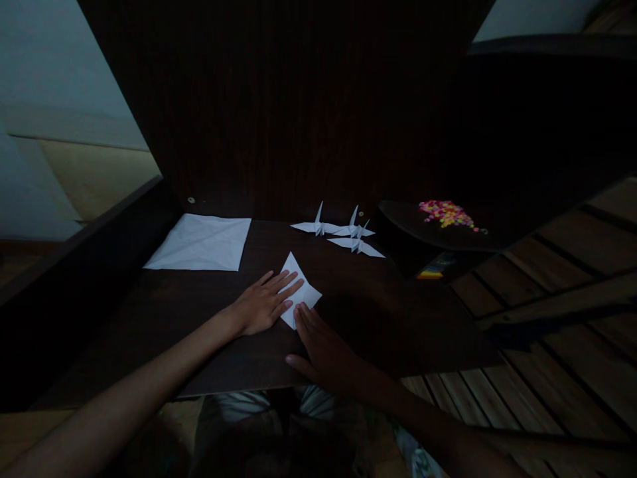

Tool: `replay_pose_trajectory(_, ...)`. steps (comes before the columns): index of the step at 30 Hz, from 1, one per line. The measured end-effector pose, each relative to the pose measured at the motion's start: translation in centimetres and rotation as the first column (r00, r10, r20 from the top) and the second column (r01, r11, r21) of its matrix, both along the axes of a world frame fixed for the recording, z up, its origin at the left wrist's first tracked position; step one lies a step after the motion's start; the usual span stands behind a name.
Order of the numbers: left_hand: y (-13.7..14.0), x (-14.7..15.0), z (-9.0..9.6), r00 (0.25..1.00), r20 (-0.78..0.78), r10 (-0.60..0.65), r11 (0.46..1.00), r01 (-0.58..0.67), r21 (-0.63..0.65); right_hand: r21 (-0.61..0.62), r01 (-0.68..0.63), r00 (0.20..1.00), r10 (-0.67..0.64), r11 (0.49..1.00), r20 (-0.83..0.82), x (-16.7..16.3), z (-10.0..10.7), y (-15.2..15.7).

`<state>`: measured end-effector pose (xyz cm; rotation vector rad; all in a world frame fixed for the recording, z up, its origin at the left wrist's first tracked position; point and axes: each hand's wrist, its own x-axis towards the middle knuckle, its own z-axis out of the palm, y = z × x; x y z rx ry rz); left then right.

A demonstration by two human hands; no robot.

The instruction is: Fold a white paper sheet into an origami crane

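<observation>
Since the room is dim, I log the big stuff first: a dark upright panel [293,113] stands across the back, and the dark wood counter [398,325] runs out from its foot. Slatted wood [587,332] fills the right side, lower than the counter. A dark side board [74,265] edges the counter on the left. Far right, near the back, sits a small curved shelf [398,219].

Next size down, a white sheet [204,242] lies flat at the counter's back left, near the panel; could be one sheet or several stacked, hard to say in this light.

Hands: left hand [263,302] lies palm down, fingers spread wide over the paper. Right hand [323,342] has its fingers stretched out close together, tips on the paper's lower right part, thumb held well away from them. Neither is closed round anything.

The folded white paper [309,294] is mid-counter, under both hands, one point toward the back panel, another toward the right.

Behind it, three white paper birds [321,229] sit by the panel's foot, wings out, two at the back and one just in front. Smallest: multicoloured bits [445,214] heaped on the curved shelf, mostly pink and yellow.
</observation>
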<state>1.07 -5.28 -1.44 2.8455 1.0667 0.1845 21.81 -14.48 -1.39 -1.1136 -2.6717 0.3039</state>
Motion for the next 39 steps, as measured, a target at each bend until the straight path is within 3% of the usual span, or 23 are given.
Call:
replay_pose_trajectory(9, 0.1, -0.2, -0.1, 1.0, 0.003, -0.008, 1.0, 0.008, 0.019, 0.211, 0.017, 1.0, -0.017, 0.977, -0.003, -0.6, -1.0, -1.3)
replay_pose_trajectory(16, -0.5, 0.3, 1.3, 0.989, 0.077, 0.127, 0.979, -0.137, 0.148, 0.16, 0.129, 0.99, -0.118, 0.979, -0.077, 0.8, 0.6, 1.0)
replay_pose_trajectory(19, -0.5, 0.6, 1.5, 0.984, 0.166, 0.059, 0.981, -0.088, 0.175, 0.123, 0.163, 0.981, -0.148, 0.979, -0.123, 1.7, 0.7, 3.2)
replay_pose_trajectory(24, 0.1, 1.0, 0.6, 0.968, 0.217, -0.127, 0.991, 0.135, -0.02, 0.076, 0.215, 0.955, -0.194, 0.974, -0.225, 2.0, -0.1, 5.7)
replay_pose_trajectory(27, 0.3, 1.1, 0.2, 0.965, 0.243, -0.097, 0.984, 0.13, -0.124, 0.059, 0.238, 0.937, -0.213, 0.969, -0.275, 1.8, -0.4, 6.1)
replay_pose_trajectory(32, 0.6, 0.9, 0.1, 0.948, 0.31, -0.068, 0.976, 0.127, -0.174, 0.066, 0.255, 0.922, -0.222, 0.965, -0.318, 1.4, -0.3, 5.9)
replay_pose_trajectory(39, 0.7, 0.9, 0.4, 0.939, 0.341, -0.039, 0.959, 0.131, -0.251, -0.034, 0.288, 0.858, -0.274, 0.957, -0.434, 1.3, 0.1, 6.0)
